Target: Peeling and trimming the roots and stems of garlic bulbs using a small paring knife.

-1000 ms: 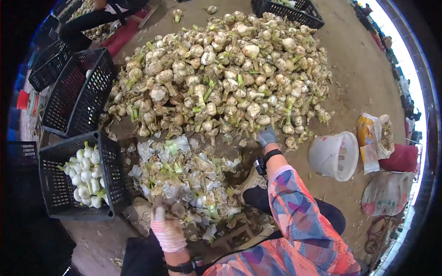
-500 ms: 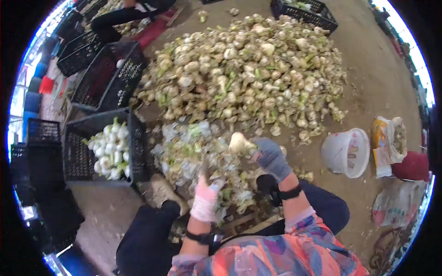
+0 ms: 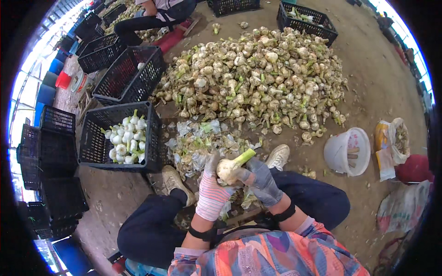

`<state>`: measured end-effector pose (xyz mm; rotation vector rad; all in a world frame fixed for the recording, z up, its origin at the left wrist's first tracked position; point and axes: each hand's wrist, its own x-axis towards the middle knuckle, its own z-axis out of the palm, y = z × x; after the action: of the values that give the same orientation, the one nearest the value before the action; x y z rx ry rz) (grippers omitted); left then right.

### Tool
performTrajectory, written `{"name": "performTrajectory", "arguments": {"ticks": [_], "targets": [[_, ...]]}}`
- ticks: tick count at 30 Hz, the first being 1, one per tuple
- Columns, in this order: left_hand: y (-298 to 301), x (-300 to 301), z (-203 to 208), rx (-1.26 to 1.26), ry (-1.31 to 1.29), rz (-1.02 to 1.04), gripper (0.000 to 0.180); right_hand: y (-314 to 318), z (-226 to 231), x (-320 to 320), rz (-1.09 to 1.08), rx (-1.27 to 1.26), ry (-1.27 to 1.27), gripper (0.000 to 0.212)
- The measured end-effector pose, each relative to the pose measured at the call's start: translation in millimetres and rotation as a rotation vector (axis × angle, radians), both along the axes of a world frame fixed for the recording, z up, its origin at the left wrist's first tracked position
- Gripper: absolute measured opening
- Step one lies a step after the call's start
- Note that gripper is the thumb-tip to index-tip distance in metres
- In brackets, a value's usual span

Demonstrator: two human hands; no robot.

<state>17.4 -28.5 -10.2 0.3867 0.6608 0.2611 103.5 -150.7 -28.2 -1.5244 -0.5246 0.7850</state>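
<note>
Gripping a round, seemingly papery bulb (image 3: 225, 170) are fabric-gloved hands (image 3: 213, 193) (image 3: 264, 185)

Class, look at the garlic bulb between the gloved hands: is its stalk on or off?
On. The green stalk runs out from the pale bulb, held between the left hand and right hand.

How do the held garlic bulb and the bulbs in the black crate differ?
The held bulb looks creamy beige; the crated bulbs look whiter. The held bulb sits between left hand and right hand; the crated bulbs lie heaped together. Both show some green stalk.
</note>
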Motion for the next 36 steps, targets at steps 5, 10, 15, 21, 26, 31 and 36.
{"name": "performTrajectory", "arguments": {"ticks": [5,10,15,21,26,31,36], "targets": [[-4,-9,18,0.051,0.028,-0.100,0.035,-1,25,-4,0.023,0.067,0.182,0.039],[-6,-27,13,0.598,0.015,-0.203,0.068,-9,48,-1,0.149,0.103,0.340,0.037],[-7,-37,20,0.750,0.091,-0.271,0.083,-22,18,0,0.153,0.054,0.093,0.030],[0,-43,9,0.176,-0.119,-0.264,0.072,-16,17,-6,0.048,0.099,0.113,0.033],[-11,-37,8,0.688,0.093,-0.169,0.069,-11,-3,-10,-0.041,0.137,-0.403,0.030],[7,-41,11,0.600,0.042,-0.369,0.090,-23,13,-4,-0.037,-0.025,0.302,0.027],[20,-46,6,0.548,0.048,-0.377,0.095,-17,30,-10,-0.026,-0.005,0.112,0.026]]}}
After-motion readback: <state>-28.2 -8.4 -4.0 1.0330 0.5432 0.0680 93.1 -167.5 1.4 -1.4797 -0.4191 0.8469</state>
